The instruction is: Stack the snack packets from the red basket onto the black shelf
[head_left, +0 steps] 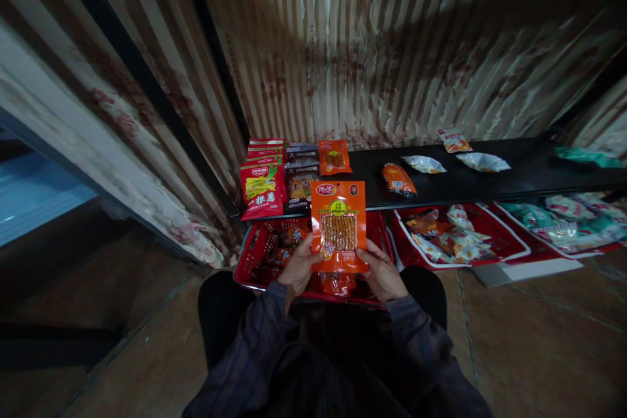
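An orange snack packet (339, 225) with a clear window faces me upright, held by its lower corners. My left hand (300, 266) pinches the left corner and my right hand (383, 272) the right one. Below it is a red basket (252, 255) with more orange packets inside. On the black shelf (362, 176) behind, another orange packet (335, 157) lies beside dark packets (301, 183). Red packets (263, 189) overlap in a row at the shelf's left end.
Farther right on the shelf lie an orange bag (398, 179) and several white bags (482, 162). Red baskets (509, 241) of bagged snacks stand beneath. A black post (215, 78) rises at the left, before a striped curtain (343, 46).
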`<action>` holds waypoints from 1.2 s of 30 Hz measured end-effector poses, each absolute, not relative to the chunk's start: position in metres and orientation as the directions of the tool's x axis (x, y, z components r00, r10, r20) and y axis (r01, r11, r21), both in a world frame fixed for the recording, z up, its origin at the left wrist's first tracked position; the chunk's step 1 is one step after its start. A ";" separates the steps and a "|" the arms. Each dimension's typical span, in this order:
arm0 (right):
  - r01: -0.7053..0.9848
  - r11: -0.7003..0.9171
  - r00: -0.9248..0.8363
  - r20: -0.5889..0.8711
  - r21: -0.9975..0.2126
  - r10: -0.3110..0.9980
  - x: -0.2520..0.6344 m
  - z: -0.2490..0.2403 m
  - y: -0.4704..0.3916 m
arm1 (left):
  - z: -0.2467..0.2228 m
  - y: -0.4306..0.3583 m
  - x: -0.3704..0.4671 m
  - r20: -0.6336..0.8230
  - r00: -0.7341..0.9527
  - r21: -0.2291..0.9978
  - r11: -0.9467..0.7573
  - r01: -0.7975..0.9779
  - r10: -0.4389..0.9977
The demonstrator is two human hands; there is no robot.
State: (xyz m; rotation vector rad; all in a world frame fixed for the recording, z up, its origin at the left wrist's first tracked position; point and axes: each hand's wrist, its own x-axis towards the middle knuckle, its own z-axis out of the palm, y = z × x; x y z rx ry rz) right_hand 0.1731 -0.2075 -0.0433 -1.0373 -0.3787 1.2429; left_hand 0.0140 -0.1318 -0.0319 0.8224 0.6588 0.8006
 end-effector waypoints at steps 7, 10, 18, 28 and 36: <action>-0.583 -0.026 0.366 -0.292 -0.812 0.884 0.169 -0.049 -0.205 | -0.035 -0.132 0.013 -0.179 0.550 0.837 0.420 -0.350 0.816; -0.578 -0.006 0.383 -0.278 -0.816 0.881 0.167 -0.048 -0.206 | -0.034 -0.130 0.012 -0.180 0.544 0.853 0.406 -0.329 0.820; -0.608 -0.004 0.441 -0.342 -0.794 0.830 0.169 -0.048 -0.205 | -0.044 -0.124 0.016 -0.246 0.301 0.918 0.321 -0.232 0.921; -0.537 0.035 0.468 -0.263 -0.843 0.844 0.166 -0.042 -0.202 | -0.029 -0.117 0.026 0.014 0.157 0.996 0.000 -0.085 0.987; 0.023 0.109 0.535 0.105 -0.994 0.838 0.155 -0.028 -0.209 | -0.015 -0.135 0.041 -0.111 0.435 0.902 0.274 -0.333 0.894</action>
